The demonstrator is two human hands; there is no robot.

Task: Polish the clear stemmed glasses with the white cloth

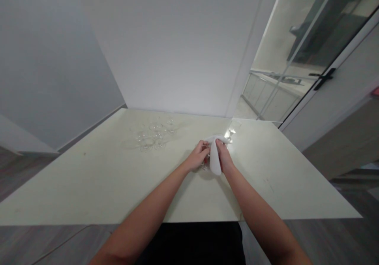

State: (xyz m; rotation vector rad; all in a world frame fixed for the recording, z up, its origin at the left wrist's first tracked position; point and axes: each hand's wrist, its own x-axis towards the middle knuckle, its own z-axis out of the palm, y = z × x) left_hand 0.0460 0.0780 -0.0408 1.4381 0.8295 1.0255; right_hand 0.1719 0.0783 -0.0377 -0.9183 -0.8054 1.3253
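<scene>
Clear, shiny glass was seen in the stemware (156, 127). A matt surface was shown by the white wipe (215, 161), cloth or paper not being distinguishable. The tabletop (97, 178) was finished smooth and glossy, the wall (177, 51) matt; wood-like streaks were shown by the floor (68, 243).

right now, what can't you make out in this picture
All in the head view:
- Clear glass piece: full shape, hidden by the left hand and white sheet.
- White sheet: cloth or paper, too blurred.
- Right hand: some fingers, hidden behind its own thumb side and the sheet.
- Clustered glasses: exact count, too small, see-through and overlapping.
</scene>
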